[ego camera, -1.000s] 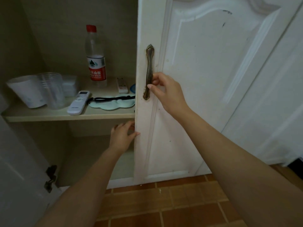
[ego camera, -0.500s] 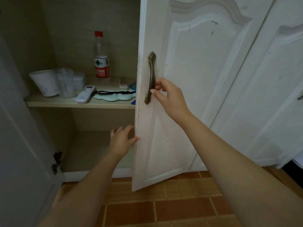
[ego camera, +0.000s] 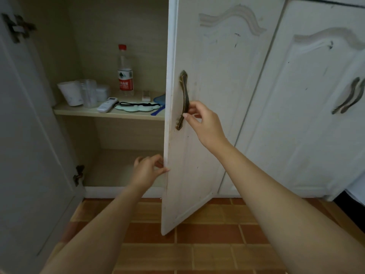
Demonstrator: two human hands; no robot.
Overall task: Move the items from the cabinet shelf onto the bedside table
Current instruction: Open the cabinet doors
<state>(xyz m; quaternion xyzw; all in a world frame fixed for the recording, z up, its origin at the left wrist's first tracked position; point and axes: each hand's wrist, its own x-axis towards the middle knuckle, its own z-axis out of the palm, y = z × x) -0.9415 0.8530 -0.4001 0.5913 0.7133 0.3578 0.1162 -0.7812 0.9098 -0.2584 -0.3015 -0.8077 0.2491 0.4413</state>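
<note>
Shelf items [ego camera: 126, 104] sit untouched in the cabinet: your right hand [ego camera: 205, 123] clamps the door handle [ego camera: 184, 99], left hand's [ego camera: 147, 171] fingers pinch the door edge. Light stuff; grip the bottle [ego camera: 125, 72] mid-body.

- The white cabinet door [ego camera: 197, 115] has swung further open, its lower corner now out over the tiled floor [ego camera: 197, 244].
- More of the shelf [ego camera: 108, 113] shows, including a blue item [ego camera: 159, 99] by the door's edge.
- The neighbouring door's handle [ego camera: 349, 95] has come into sight.
</note>
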